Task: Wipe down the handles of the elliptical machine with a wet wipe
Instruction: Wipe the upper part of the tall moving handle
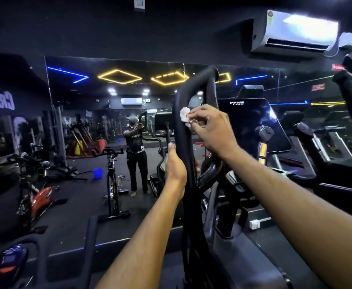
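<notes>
Left hand [176, 163] grips handle [181, 130] low, likely steadying it. Right hand [210, 126], just above, pinches wipe [185, 115] against the handle's inner face, probably so fingertip pressure scrubs.

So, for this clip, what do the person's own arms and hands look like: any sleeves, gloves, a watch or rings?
Both forearms are bare as far as the frame shows: no sleeves or wristwatch. The left hand and right hand are ungloved. Something small and shiny sits at a right-hand finger, possibly a ring; too blurred to confirm.
</notes>
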The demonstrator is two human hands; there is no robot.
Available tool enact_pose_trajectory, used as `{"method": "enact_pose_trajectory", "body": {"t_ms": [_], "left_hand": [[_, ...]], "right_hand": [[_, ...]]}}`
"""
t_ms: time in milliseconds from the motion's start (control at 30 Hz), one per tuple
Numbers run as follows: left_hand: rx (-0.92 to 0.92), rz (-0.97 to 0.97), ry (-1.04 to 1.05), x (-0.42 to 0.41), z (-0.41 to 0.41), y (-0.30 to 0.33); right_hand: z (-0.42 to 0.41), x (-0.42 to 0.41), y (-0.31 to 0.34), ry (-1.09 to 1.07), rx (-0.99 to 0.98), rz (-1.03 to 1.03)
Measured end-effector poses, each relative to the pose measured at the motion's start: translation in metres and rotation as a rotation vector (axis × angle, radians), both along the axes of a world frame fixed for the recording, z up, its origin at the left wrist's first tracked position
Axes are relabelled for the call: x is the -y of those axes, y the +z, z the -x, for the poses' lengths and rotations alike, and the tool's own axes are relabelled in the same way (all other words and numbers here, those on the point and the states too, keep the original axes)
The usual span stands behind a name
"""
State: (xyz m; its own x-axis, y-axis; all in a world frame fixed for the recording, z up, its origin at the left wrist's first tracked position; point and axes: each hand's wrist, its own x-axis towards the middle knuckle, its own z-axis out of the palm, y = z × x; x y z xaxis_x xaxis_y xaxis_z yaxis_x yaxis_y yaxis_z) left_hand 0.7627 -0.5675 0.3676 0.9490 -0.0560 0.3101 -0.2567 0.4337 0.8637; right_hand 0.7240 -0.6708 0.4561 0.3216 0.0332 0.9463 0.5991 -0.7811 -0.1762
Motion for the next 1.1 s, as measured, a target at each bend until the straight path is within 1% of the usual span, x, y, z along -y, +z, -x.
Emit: {"method": "enact_pose_trajectory", "body": {"t_ms": [100, 167, 233, 333, 400, 567, 667, 767, 867, 933, 967, 1033, 1100], "left_hand": [[0.011, -0.005, 0.027, 0.000, 0.004, 0.001], [0.001, 0.010, 0.032, 0.000, 0.001, 0.001], [-0.031, 0.023, 0.034, 0.000, -0.005, -0.001], [-0.086, -0.008, 0.039, -0.005, -0.003, -0.004], [-0.085, -0.029, 0.054, -0.008, 0.001, -0.005], [-0.085, -0.053, -0.029, -0.009, 0.014, -0.006], [-0.095, -0.015, 0.032, -0.007, 0.018, -0.009], [-0.049, -0.007, 0.069, -0.006, 0.021, -0.011], [-0.040, -0.002, 0.097, -0.003, 0.026, -0.012], [-0.050, 0.016, 0.114, 0.000, 0.024, -0.015], [-0.060, 0.029, 0.110, 0.001, 0.022, -0.016], [-0.082, 0.034, 0.118, 0.001, 0.021, -0.018], [-0.082, 0.011, 0.118, -0.001, 0.017, -0.018]], "right_hand": [[-0.003, -0.001, -0.023, 0.094, -0.018, -0.091], [0.001, 0.004, -0.038, 0.140, -0.049, -0.090], [0.006, 0.010, -0.052, 0.136, -0.057, -0.016], [0.016, 0.015, -0.073, 0.153, -0.107, 0.082], [0.020, 0.017, -0.080, 0.165, -0.133, 0.111], [0.027, 0.017, -0.086, 0.161, -0.161, 0.185], [0.031, 0.019, -0.089, 0.152, -0.208, 0.229], [0.036, 0.021, -0.096, 0.174, -0.275, 0.254], [0.036, 0.025, -0.087, 0.239, -0.316, 0.283], [0.031, 0.029, -0.069, 0.286, -0.269, 0.258], [0.028, 0.030, -0.057, 0.282, -0.202, 0.226], [0.019, 0.028, -0.035, 0.246, -0.051, 0.125], [0.004, 0.019, -0.015, 0.212, 0.034, 0.009]]}}
